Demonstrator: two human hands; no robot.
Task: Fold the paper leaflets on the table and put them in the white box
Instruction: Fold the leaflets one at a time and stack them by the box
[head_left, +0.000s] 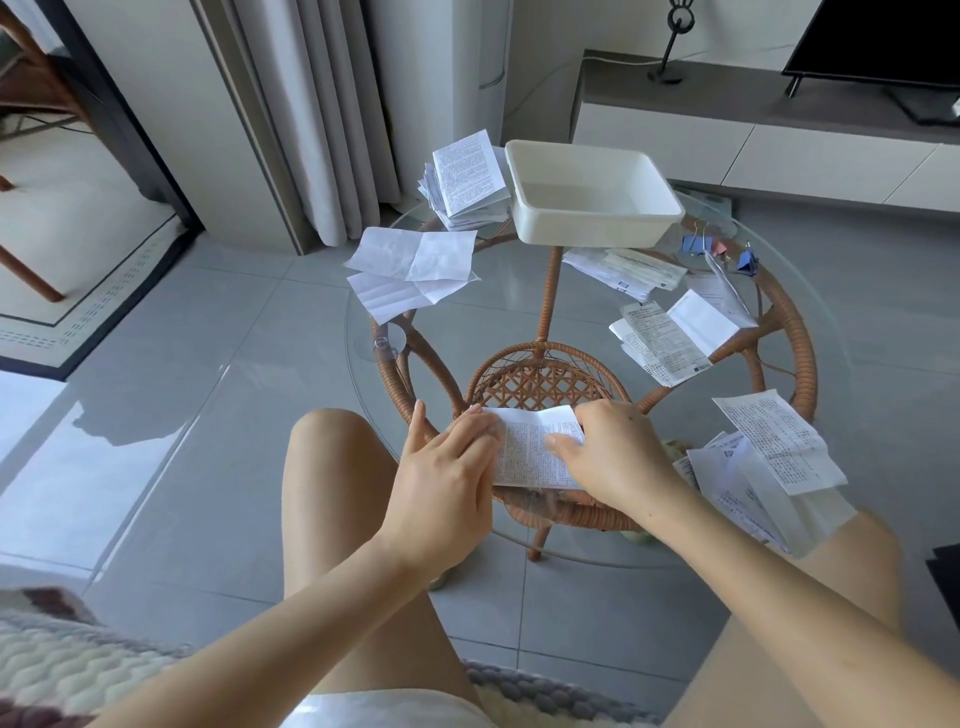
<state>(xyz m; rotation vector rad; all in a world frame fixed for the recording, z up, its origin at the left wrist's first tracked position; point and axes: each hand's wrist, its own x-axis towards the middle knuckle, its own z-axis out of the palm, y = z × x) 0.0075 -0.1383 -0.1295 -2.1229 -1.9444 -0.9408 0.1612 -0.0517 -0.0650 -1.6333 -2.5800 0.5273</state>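
A printed paper leaflet (530, 449) lies at the near edge of the round glass table (467, 312). My left hand (447, 467) presses flat on its left side with fingers straight. My right hand (613, 457) lies on its right side, thumb on the paper and fingers over its right edge. The white box (592, 200) stands at the far side of the table and looks empty. More leaflets lie around: a stack (467, 179) left of the box, unfolded white sheets (410, 270) at the left, printed ones (670, 332) at the right, and a pile (763, 462) near my right hand.
The glass top rests on a wicker frame (545, 384). Blue and pink binder clips (722, 249) lie right of the box. My bare knees sit under the table's near edge. A low TV cabinet (779, 130) stands behind, curtains at the back left.
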